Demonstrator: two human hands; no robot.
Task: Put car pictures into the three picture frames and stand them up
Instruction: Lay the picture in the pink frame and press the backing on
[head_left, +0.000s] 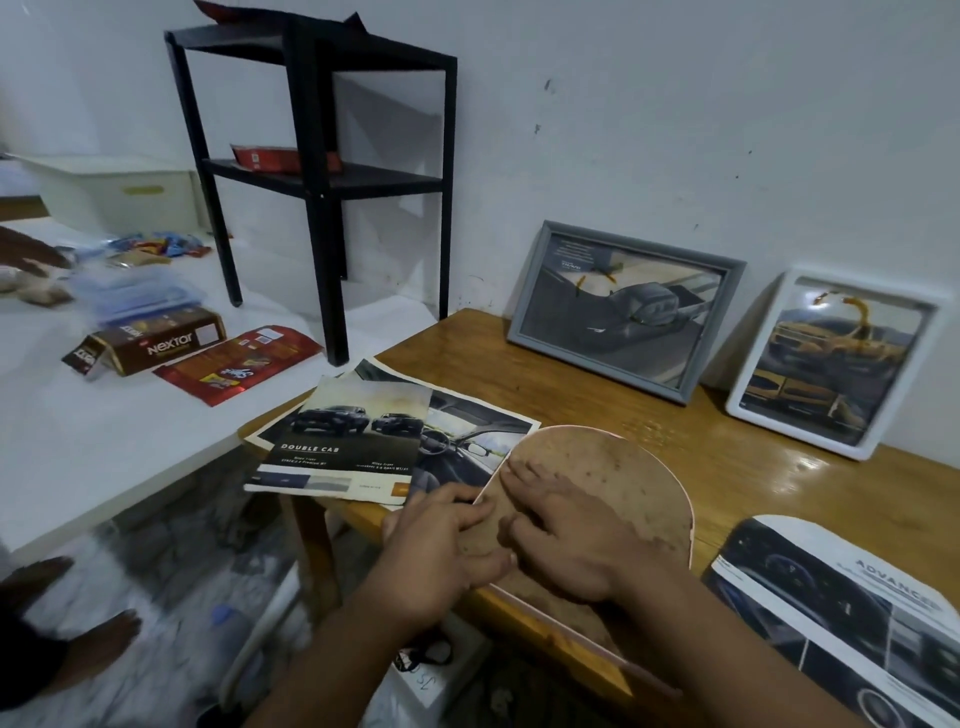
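Under both hands' flat, straight fingers (524, 478) lies the arched backing board (597, 467).

Our two forearms reach up from the bottom of the frame, meeting at lower centre. Our left hand (441, 540) lies knuckles up, fingers stretched rightward; our right hand (566, 540) lies flat, fingers spread pointing left.

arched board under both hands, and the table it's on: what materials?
Arched board: looks like fibreboard or pressed card, matte brown and speckled, with a thin pale edge; likely a frame backing. Table: wood or wood veneer, going by the visible grain, with a glossy varnish that shows bright reflections. The veneer question stays open.
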